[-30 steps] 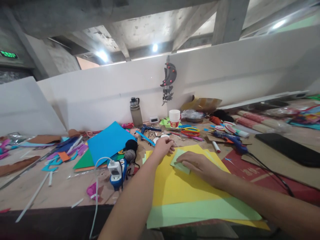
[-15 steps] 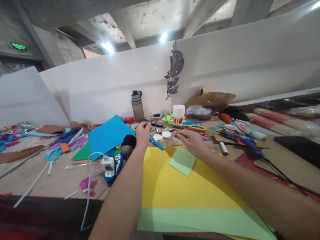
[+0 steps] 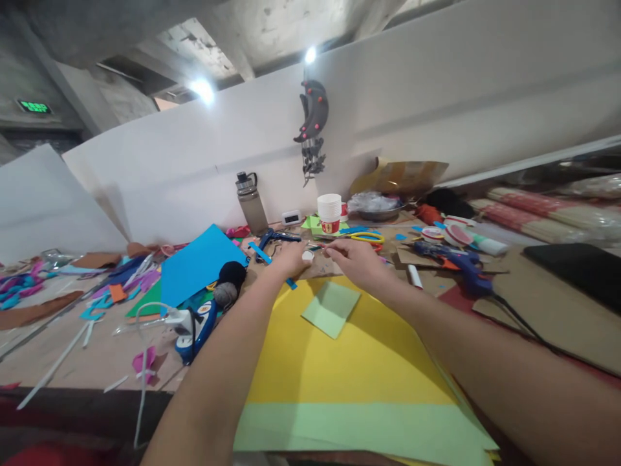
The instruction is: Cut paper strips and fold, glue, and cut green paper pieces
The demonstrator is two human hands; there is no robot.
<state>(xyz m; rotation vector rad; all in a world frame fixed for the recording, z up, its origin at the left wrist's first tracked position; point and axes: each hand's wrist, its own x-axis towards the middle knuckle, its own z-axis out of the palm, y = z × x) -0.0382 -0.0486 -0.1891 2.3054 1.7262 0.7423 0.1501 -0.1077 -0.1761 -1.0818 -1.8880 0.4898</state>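
Note:
My left hand is low over the far part of the table, its fingers curled and mostly turned away from view. Just right of it lies a small white round lid. My right hand reaches in from the right with thumb and fingertips pinched together; whatever is between them is too small to make out. A blue strip runs beside and partly behind my left hand. Below both hands, a light green paper square rests on a large yellow sheet.
Stacked paper cups, yellow-handled scissors and a bottle stand or lie at the back. A blue glue gun with a cord is at right. Left are a blue sheet, yarn balls and a power strip.
My view has shifted, so the scene sits further left. My left hand has come down to the white lids; only one of the two lids still shows. My right hand stays pinched nearby.

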